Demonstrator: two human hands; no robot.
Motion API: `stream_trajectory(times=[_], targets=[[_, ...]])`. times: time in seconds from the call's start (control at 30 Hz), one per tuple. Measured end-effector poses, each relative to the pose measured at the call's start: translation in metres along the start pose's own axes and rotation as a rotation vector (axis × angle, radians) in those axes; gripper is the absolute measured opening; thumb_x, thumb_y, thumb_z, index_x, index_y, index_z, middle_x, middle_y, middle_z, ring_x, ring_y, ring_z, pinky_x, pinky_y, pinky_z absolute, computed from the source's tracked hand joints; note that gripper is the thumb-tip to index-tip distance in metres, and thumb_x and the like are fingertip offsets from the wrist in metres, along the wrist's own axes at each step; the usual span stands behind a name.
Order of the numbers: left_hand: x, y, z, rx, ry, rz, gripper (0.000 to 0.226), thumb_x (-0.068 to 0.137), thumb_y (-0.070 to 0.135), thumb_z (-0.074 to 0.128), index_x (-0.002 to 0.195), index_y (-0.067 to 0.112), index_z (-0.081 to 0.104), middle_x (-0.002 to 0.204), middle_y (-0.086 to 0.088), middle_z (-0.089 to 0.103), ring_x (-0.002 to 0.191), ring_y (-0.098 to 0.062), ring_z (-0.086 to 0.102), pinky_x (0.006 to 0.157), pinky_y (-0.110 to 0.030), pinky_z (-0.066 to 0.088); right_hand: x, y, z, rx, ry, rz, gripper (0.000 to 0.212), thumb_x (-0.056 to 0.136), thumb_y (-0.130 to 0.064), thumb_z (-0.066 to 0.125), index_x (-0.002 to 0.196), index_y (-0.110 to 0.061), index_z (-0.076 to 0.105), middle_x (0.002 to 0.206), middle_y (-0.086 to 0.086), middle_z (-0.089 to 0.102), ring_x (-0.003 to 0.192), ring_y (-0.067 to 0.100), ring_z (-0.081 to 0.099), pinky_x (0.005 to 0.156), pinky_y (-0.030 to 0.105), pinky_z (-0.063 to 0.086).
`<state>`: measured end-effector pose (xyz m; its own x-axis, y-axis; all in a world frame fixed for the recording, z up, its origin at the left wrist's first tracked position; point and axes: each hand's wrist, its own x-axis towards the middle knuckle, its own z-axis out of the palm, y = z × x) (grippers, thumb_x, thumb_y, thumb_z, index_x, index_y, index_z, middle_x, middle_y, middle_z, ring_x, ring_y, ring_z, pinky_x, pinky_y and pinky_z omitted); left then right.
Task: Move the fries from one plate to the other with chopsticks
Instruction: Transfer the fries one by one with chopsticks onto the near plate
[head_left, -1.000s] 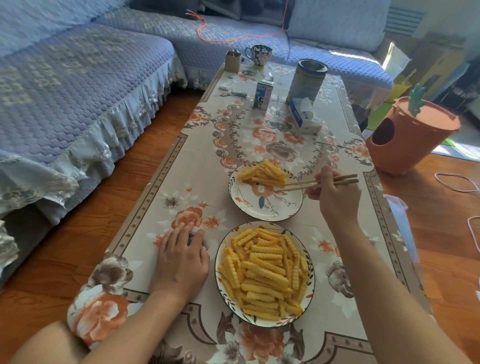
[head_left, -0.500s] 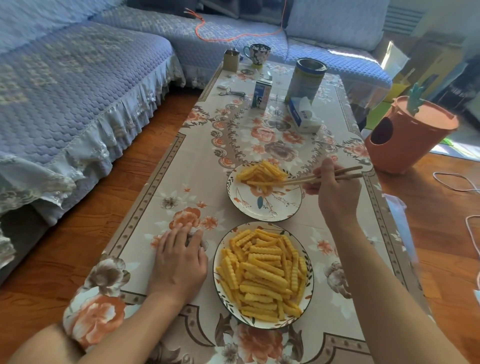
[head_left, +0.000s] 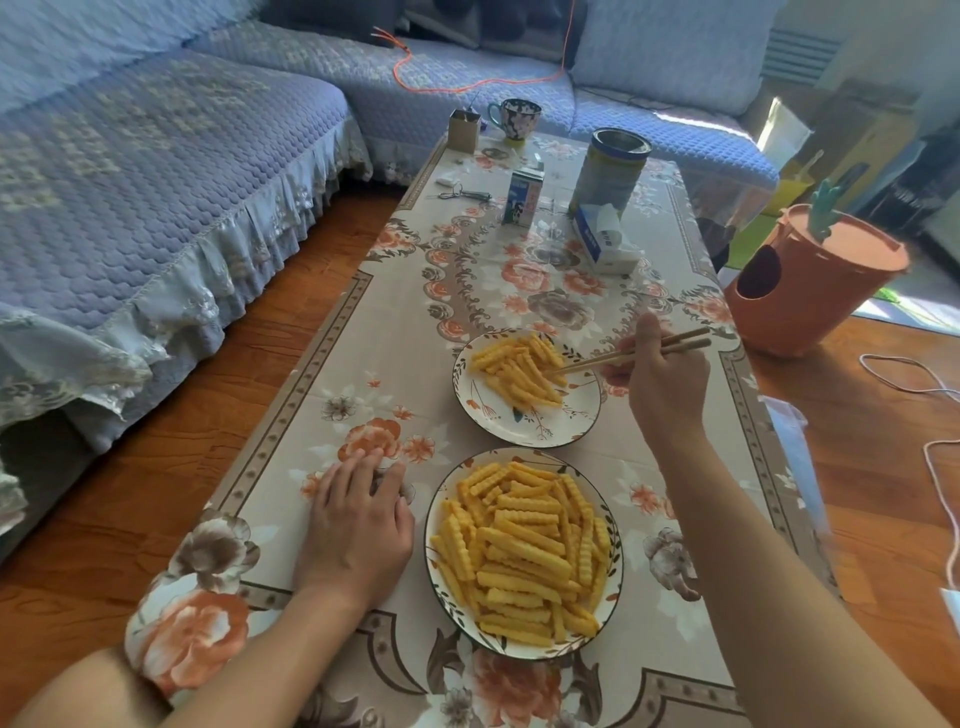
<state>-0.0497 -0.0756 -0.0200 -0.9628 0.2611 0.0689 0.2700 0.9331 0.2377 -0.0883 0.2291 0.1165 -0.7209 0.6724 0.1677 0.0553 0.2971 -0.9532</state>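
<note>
Big floral-cloth coffee table (head_left: 363, 332) runs up the middle of the frame, with a blue quilted sofa (head_left: 156, 182) filling the upper left and an orange bin (head_left: 810, 291) at the right edge. Bottom centre is the near plate (head_left: 434, 525), heaped with crinkle-cut fries (head_left: 524, 551). Just above it, centre-right, sits the far plate (head_left: 584, 415) with a much smaller pile (head_left: 519, 369), so most of the job looks undone, whichever way the fries are going (can't tell from this alone).

Right hand (head_left: 665, 384) is wrapped around a pair of wooden chopsticks (head_left: 623, 356), tips down at the right side of that small pile. Whether a fry is actually pinched between the tips, no idea, too small to see. Left hand (head_left: 358, 525) lies flat on the cloth, fingers straight, holding nothing, just beside the near plate's left rim.

My read: it's either a drop-off or a pick-up at the far plate. Next move needs the tips to either part cleanly or squeeze one fry near its middle, since those ridged ones likely pivot and slip if caught at an end.

Smaller stuff up top: tin can (head_left: 608, 174), tissue pack (head_left: 605, 241), milk carton (head_left: 522, 202), mug (head_left: 514, 119).
</note>
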Motion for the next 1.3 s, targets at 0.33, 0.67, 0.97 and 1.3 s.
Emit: stream_trajectory(times=[0.33, 0.67, 0.97, 1.3], targets=[[-0.001, 0.000, -0.001, -0.002, -0.010, 0.000, 0.053, 0.091, 0.038, 0.031, 0.135, 0.023, 0.057, 0.146, -0.009, 0.053, 0.142, -0.029, 0.040, 0.121, -0.049, 0.029, 0.000, 0.001, 0.000, -0.028, -0.008, 0.026, 0.043, 0.104, -0.037, 0.055, 0.082, -0.005, 0.073, 0.068, 0.013, 0.074, 0.060, 0.027, 0.075, 0.066, 0.044, 0.065], [-0.001, 0.000, -0.002, 0.004, -0.009, -0.003, 0.055, 0.091, 0.038, 0.031, 0.137, 0.023, 0.057, 0.147, -0.009, 0.052, 0.142, -0.028, 0.040, 0.122, -0.048, 0.028, -0.010, -0.014, -0.019, 0.011, -0.032, 0.032, 0.048, 0.107, -0.038, 0.049, 0.080, -0.005, 0.069, 0.065, 0.015, 0.072, 0.058, 0.029, 0.073, 0.063, 0.047, 0.064], [-0.002, 0.003, -0.005, -0.002, 0.001, -0.008, 0.051, 0.090, 0.035, 0.035, 0.134, 0.022, 0.059, 0.145, -0.010, 0.053, 0.140, -0.029, 0.042, 0.121, -0.049, 0.029, -0.075, -0.056, -0.083, 0.034, -0.450, 0.113, 0.052, 0.107, -0.034, 0.047, 0.080, 0.006, 0.065, 0.063, 0.026, 0.068, 0.057, 0.040, 0.071, 0.054, 0.042, 0.063], [-0.002, 0.003, -0.005, -0.009, 0.019, -0.008, 0.051, 0.090, 0.035, 0.036, 0.131, 0.020, 0.061, 0.142, -0.012, 0.056, 0.137, -0.031, 0.045, 0.118, -0.051, 0.033, -0.075, -0.048, -0.094, 0.055, -0.316, 0.079, 0.042, 0.105, -0.028, 0.052, 0.082, 0.004, 0.066, 0.059, 0.018, 0.066, 0.051, 0.034, 0.068, 0.051, 0.039, 0.061]])
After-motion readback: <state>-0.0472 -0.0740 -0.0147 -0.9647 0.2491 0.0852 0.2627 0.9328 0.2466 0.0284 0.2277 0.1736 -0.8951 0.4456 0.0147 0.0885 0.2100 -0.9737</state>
